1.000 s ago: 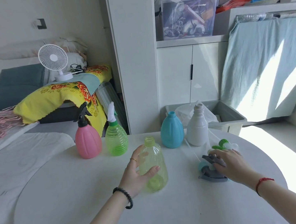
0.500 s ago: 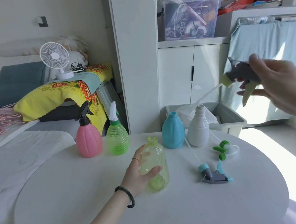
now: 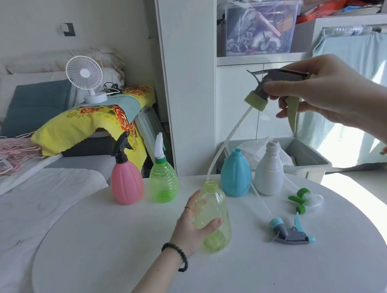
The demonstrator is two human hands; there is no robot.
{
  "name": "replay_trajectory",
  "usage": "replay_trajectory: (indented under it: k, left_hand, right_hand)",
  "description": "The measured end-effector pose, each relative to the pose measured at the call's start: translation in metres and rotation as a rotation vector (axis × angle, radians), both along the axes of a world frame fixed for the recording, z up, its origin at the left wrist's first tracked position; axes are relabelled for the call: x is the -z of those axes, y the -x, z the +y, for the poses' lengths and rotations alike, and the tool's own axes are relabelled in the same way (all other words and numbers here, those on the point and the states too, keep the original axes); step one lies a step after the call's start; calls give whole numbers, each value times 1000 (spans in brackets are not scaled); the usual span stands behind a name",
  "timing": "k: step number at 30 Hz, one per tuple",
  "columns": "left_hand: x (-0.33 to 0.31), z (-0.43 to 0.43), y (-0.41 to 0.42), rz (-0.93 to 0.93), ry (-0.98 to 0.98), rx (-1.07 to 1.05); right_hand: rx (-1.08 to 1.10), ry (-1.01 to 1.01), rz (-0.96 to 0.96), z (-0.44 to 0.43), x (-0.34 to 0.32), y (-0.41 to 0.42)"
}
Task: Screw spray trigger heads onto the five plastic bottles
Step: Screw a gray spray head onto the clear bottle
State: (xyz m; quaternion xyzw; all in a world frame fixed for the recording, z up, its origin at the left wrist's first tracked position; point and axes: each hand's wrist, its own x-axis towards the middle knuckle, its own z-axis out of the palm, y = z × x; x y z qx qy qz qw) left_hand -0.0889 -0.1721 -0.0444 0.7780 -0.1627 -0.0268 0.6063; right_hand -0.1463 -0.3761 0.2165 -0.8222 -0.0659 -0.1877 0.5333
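Note:
My left hand (image 3: 193,230) grips a clear yellow-green bottle (image 3: 213,217) that stands open-necked on the white table (image 3: 129,265). My right hand (image 3: 323,92) holds a grey and olive trigger head (image 3: 268,87) high above the table, its white tube slanting down with the tip just above the bottle's mouth. Behind stand a pink bottle (image 3: 125,177) with a black head and a green ribbed bottle (image 3: 163,180) with a white head. A blue bottle (image 3: 236,173) and a white bottle (image 3: 270,170) are open. A grey-teal trigger head (image 3: 290,232) and a green-white one (image 3: 303,200) lie on the table.
A grey bin (image 3: 309,158) stands behind the table at the right, below a white cabinet (image 3: 243,105). A bed (image 3: 9,195) lies to the left with a small white fan (image 3: 85,79) on a yellow cloth. Sunlight falls on the right side.
My right hand picked the grey and olive trigger head off the table, lifted it high, then brought it leftward so its tube points at the yellow-green bottle. My left hand stayed on the bottle.

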Motion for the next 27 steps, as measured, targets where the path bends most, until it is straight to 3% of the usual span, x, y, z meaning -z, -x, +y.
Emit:
replay_trajectory:
  k: [10, 17, 27]
  left_hand:
    - [0, 0, 0, 0, -4, 0]
    - [-4, 1, 2, -8, -42, 6]
    - [-8, 5, -5, 11, -66, 32]
  right_hand:
    - [-28, 93, 36, 1, 3, -8]
    - [-80, 588, -17, 37, 75, -42]
    - [-139, 847, 51, 59, 101, -68]
